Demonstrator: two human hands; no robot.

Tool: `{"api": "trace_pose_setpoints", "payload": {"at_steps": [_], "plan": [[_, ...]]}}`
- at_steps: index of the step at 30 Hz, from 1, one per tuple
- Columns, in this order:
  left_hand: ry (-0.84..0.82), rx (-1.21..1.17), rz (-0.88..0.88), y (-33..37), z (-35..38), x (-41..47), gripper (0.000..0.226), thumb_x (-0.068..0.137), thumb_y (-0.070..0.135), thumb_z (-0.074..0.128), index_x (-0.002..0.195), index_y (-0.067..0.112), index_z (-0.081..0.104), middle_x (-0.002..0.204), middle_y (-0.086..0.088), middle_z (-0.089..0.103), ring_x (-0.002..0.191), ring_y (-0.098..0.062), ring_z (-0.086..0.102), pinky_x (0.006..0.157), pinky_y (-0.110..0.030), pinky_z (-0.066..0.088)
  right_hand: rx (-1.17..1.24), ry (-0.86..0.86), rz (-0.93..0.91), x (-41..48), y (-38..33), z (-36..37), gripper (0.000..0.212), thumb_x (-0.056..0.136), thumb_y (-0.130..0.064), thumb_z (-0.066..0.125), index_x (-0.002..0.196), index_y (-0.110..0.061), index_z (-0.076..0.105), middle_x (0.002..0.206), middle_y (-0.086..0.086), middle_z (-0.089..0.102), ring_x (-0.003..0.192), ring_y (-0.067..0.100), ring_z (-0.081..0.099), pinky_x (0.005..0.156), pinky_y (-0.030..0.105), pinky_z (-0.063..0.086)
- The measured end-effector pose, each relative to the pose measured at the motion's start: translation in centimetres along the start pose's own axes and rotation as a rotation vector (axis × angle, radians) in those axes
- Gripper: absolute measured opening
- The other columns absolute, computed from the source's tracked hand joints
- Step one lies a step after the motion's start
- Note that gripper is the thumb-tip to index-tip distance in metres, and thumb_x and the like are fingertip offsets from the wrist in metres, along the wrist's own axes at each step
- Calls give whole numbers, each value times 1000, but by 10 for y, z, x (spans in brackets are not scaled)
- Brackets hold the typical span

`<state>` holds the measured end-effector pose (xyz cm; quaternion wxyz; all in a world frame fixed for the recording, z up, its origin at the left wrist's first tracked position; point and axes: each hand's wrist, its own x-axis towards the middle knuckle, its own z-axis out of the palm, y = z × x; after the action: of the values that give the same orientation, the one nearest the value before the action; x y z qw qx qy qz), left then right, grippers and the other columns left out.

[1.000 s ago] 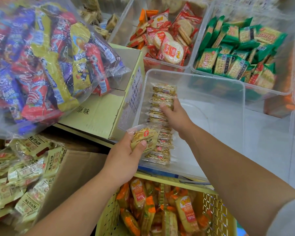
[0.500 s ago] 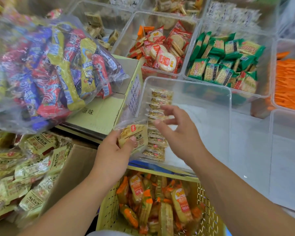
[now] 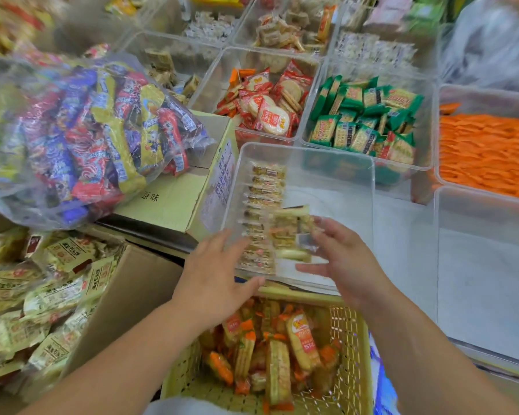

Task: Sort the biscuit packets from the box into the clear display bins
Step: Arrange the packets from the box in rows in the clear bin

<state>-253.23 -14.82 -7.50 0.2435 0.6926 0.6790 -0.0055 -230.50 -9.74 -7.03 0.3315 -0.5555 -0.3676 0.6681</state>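
Box: the open brown cardboard box (image 3: 126, 295) at far left is heaped with pale yellow-green biscuit packets (image 3: 57, 265).
Left hand: the left hand (image 3: 219, 274) has let go of the packet it held half a second ago. Its fingers are now spread and hold nothing, by the bin's near wall.
Packet: the pale yellow, clear-wrapped biscuit packet (image 3: 291, 232) has passed rightwards and is blurred, just over the bin's near end.
Right hand: the right hand (image 3: 345, 265), bare before, now appears to pinch the packet between thumb and fingertips.
Bin: the clear rectangular plastic bin (image 3: 342, 190) holds a row of matching packets (image 3: 265, 187) along its left wall. This packet likely goes beside that row.
Surface: a clear bag of multicoloured wrappers (image 3: 87, 139) lies on a closed yellow carton (image 3: 168, 202), and a yellow perforated basket (image 3: 348, 339) sits below.
Room: the bins behind hold red-and-white packets (image 3: 267, 109), green packets (image 3: 363, 121) and orange packets (image 3: 486, 151).
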Motion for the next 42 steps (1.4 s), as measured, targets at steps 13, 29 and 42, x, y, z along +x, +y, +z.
{"api": "trace_pose_setpoints", "payload": {"at_steps": [13,29,42], "plan": [[-202,17,-99,-21,16,-4,80,84,88,31,149,44,47,173,4,-12,148,-25,38,114,-40,40,-1176,-374,106,53,50,-36,36,106,-34,48,140,-26,61,147,-2,56,133,17,50,101,23,35],[-195,-46,-52,-30,18,-3,73,89,81,41,154,47,36,173,4,-9,155,-25,22,122,-46,31,-1018,-407,222,65,44,-20,45,110,-35,36,154,-28,40,161,-3,37,146,18,36,117,30,24],[286,-371,-16,-113,-22,-130,39,93,44,72,129,32,65,137,24,49,129,8,39,104,2,15,-941,-64,-413,-25,12,118,38,99,-43,56,133,-27,63,132,-9,60,125,11,52,98,25,36]]}}
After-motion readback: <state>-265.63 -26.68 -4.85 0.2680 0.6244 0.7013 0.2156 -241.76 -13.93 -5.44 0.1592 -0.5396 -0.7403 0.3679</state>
